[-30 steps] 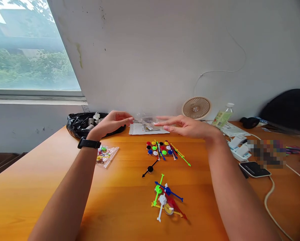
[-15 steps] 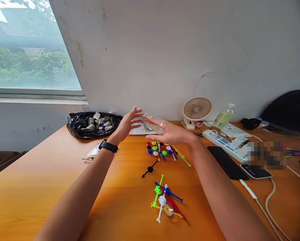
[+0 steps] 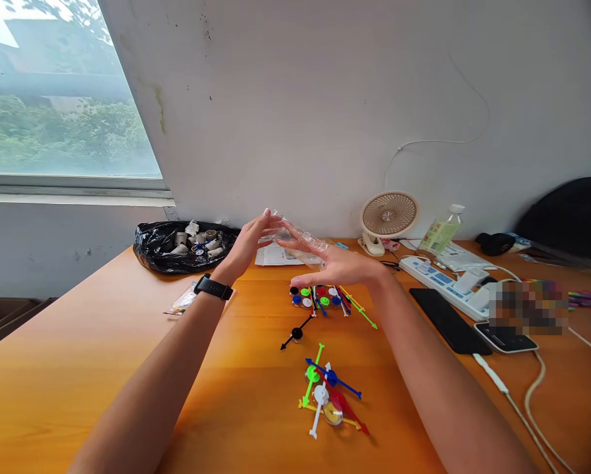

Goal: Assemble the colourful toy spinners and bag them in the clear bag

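— So what is hard to read between the hands?

— Mostly the clear plastic bag [image 3: 298, 238]. It is see-through and crinkled, so its edges blur into the wall and the white paper [image 3: 276, 255] behind it, and whether anything sits inside cannot be told. The fingers cover both its ends.

— How are the hands posed?

— Both are raised above the table [image 3: 78, 368], forearms converging from the lower corners. The left hand [image 3: 250, 242], a black watch [image 3: 212, 288] on its wrist, has its palm facing 3 o'clock and its fingertips on the bag's upper end. The right hand [image 3: 335, 263] lies flatter, palm turned down and fingers stretched toward 10 o'clock, under and along the bag's lower end.

— And the grip?

— Light on each side: fingers nearly straight, pinching the film rather than closing round it.

— Which way does the bag run?

— Its long axis slants from 10 o'clock, high by the left fingertips, to 4 o'clock, low on the right hand.

— What lies below?

— At 6 o'clock from the hands, a cluster of coloured discs and arrows [image 3: 320, 297], then a black arrow [image 3: 296, 334], then a tangled pile of arrows [image 3: 329, 395]. A black bin bag [image 3: 177, 247] sits at 9 o'clock.
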`<state>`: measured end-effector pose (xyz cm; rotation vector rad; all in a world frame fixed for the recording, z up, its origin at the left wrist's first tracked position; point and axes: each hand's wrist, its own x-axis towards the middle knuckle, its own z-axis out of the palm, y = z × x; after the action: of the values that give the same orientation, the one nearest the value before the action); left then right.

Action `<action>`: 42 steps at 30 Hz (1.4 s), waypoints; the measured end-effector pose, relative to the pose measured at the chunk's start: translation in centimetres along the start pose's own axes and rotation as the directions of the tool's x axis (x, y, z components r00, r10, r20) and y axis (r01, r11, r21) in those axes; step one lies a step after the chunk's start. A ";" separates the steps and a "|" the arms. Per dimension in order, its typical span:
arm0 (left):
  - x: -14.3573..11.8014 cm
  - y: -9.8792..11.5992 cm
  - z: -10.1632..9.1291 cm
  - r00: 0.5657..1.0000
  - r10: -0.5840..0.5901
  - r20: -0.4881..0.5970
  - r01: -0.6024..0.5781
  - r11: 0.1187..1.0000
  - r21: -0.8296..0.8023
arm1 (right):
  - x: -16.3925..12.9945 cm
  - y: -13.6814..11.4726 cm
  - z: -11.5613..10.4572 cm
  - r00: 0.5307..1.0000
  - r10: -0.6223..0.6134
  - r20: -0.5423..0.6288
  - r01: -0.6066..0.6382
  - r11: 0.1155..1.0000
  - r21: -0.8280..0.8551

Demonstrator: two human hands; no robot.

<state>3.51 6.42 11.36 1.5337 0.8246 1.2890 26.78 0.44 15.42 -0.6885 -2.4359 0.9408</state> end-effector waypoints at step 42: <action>-0.9 2.6 -2.0 0.992 0.119 0.032 -0.124 0.968 0.219 | -0.3 0.4 -0.7 0.997 0.065 -0.045 -0.060 0.992 0.110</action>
<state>1.12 5.14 13.53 1.7934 0.8970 1.3028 27.53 0.83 15.51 -0.7437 -2.3144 1.0604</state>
